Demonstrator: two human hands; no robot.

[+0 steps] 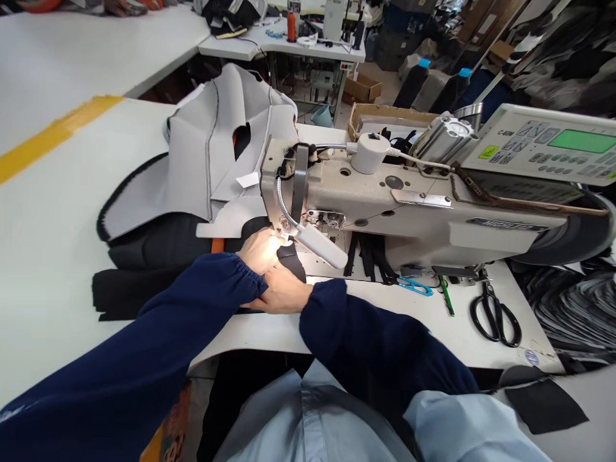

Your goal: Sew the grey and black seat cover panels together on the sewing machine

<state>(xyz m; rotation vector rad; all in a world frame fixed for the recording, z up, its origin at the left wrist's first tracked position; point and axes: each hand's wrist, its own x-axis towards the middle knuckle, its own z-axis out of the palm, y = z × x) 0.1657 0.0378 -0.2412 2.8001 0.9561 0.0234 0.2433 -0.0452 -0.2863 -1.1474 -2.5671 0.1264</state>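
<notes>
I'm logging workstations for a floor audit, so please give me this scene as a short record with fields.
Machine: sewing machine on a white table
Left hand: at the black fabric, near the lit sewing head
Right hand: against the left hand, nearer the person; exact grip hidden
Light: small white lamp, angled beside the hands
Left of machine: grey sewn panels
Tools at right: blue-handled snips, green pen, black-handled scissors

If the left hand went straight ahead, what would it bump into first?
Probably the sewing machine, at its lit needle end just ahead of the left hand; the depth is hard to judge.
</notes>
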